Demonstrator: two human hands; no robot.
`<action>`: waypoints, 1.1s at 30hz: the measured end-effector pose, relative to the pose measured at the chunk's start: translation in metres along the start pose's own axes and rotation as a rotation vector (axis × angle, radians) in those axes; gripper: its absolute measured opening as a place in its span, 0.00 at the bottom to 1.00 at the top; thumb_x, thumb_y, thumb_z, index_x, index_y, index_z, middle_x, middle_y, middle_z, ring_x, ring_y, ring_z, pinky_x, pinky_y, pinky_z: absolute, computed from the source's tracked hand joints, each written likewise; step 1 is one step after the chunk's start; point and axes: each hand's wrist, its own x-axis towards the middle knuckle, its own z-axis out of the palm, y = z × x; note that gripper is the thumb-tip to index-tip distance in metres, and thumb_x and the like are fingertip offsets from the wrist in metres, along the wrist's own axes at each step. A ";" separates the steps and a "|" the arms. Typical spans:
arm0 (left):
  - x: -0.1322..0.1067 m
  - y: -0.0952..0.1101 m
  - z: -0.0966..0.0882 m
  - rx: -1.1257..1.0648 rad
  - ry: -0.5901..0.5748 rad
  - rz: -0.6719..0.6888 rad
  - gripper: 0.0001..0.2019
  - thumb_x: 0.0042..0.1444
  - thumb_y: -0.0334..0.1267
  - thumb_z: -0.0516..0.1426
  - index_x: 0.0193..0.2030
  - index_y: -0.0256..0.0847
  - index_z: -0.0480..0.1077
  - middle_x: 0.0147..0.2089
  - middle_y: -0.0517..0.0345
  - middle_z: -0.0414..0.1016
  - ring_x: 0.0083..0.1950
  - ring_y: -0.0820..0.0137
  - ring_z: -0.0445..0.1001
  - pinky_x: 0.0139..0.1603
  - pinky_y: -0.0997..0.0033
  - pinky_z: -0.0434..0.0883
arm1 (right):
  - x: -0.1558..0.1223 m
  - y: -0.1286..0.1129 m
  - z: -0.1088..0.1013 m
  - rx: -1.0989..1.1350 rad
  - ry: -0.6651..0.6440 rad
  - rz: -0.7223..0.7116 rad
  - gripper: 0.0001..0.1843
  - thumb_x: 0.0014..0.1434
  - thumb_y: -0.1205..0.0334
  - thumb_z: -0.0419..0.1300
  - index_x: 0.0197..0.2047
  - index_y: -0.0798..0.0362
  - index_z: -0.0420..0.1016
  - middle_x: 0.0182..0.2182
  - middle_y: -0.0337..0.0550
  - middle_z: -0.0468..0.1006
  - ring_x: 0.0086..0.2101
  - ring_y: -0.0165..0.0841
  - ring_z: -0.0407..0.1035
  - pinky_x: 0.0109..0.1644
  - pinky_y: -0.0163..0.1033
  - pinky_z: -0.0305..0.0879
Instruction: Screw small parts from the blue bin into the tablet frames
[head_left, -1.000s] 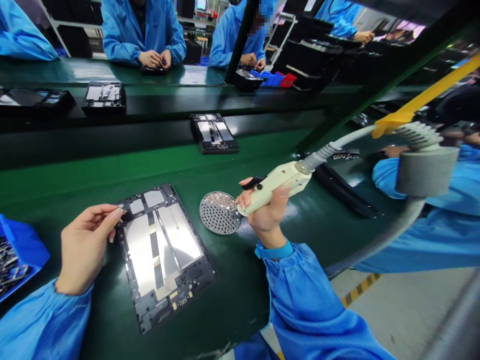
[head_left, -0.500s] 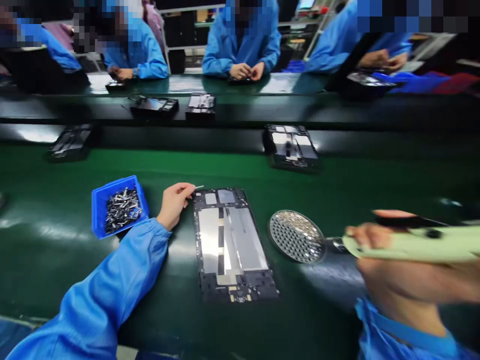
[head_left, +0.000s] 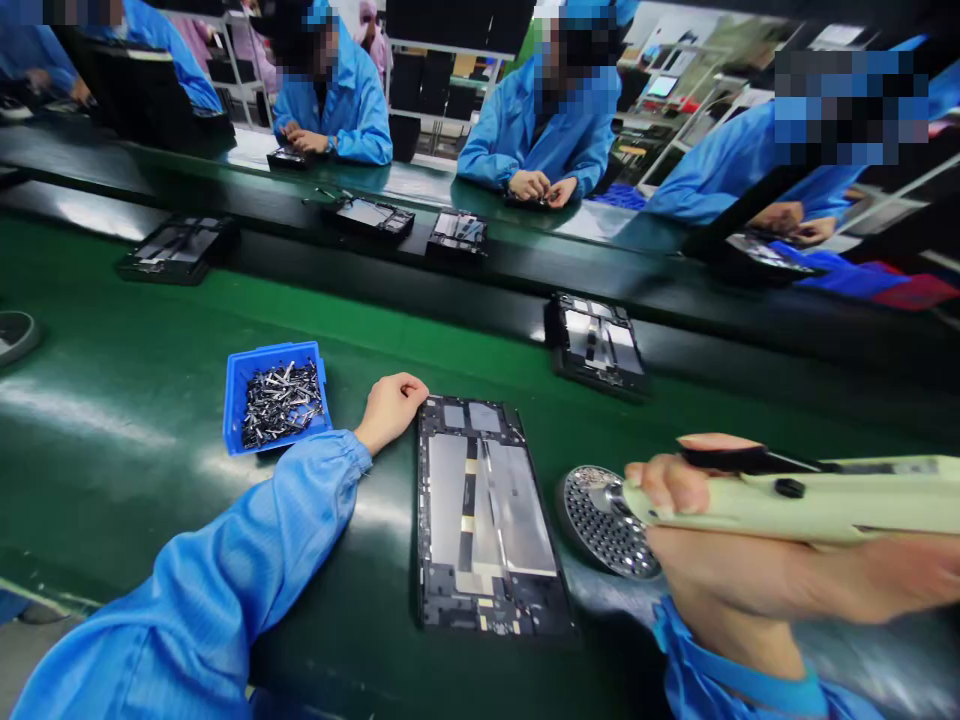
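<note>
A: Where's our tablet frame [head_left: 487, 520]?
B: Flat on our green belt [head_left: 150, 300], our left hand [head_left: 390, 410] curled shut just beside it.
A: Our right hand [head_left: 727, 575]?
B: Clamped on the electric screwdriver [head_left: 825, 500], over the perforated screw tray [head_left: 604, 525].

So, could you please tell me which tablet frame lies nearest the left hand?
The tablet frame right beside the left hand, silver panels up; every other frame lies farther away.
</note>
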 end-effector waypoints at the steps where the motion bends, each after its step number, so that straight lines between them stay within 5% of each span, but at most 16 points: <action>1: 0.001 -0.001 -0.001 0.008 -0.011 0.000 0.07 0.55 0.29 0.62 0.27 0.38 0.76 0.26 0.60 0.76 0.29 0.72 0.71 0.35 0.73 0.66 | 0.000 0.002 0.009 -0.094 -0.136 -0.066 0.37 0.21 0.14 0.66 0.23 0.36 0.79 0.12 0.41 0.57 0.16 0.38 0.56 0.18 0.53 0.51; 3: 0.002 -0.001 -0.002 0.018 -0.038 -0.006 0.07 0.55 0.30 0.63 0.27 0.38 0.76 0.25 0.60 0.76 0.27 0.73 0.70 0.33 0.74 0.66 | 0.002 0.010 0.031 -0.205 -0.387 -0.133 0.41 0.27 0.12 0.63 0.27 0.40 0.82 0.12 0.39 0.58 0.16 0.37 0.56 0.19 0.51 0.53; 7: 0.005 -0.002 -0.003 0.009 -0.107 -0.041 0.07 0.59 0.30 0.60 0.30 0.37 0.77 0.24 0.61 0.74 0.22 0.74 0.69 0.25 0.76 0.64 | 0.012 0.046 0.080 -0.143 -0.659 -0.086 0.42 0.41 0.14 0.61 0.33 0.46 0.80 0.13 0.34 0.60 0.15 0.33 0.57 0.21 0.46 0.60; 14: 0.007 -0.007 0.000 -0.002 -0.138 -0.063 0.07 0.61 0.29 0.59 0.33 0.34 0.79 0.26 0.59 0.76 0.21 0.74 0.70 0.20 0.77 0.64 | 0.017 0.117 0.141 -0.079 -0.614 -0.164 0.39 0.54 0.17 0.56 0.32 0.48 0.76 0.13 0.30 0.61 0.14 0.28 0.57 0.22 0.41 0.67; 25: 0.005 -0.009 0.004 0.022 -0.142 -0.061 0.08 0.61 0.28 0.59 0.33 0.36 0.79 0.25 0.61 0.74 0.21 0.74 0.71 0.25 0.75 0.65 | 0.021 0.140 0.141 -0.092 -0.636 -0.191 0.39 0.58 0.18 0.53 0.34 0.48 0.78 0.14 0.31 0.62 0.14 0.29 0.59 0.22 0.40 0.67; 33: 0.004 -0.005 0.001 0.044 -0.145 -0.052 0.10 0.63 0.28 0.58 0.31 0.36 0.78 0.22 0.62 0.71 0.20 0.74 0.69 0.26 0.75 0.64 | 0.017 0.142 0.145 -0.037 -0.607 -0.159 0.37 0.52 0.20 0.62 0.28 0.50 0.77 0.13 0.31 0.63 0.13 0.28 0.59 0.17 0.38 0.62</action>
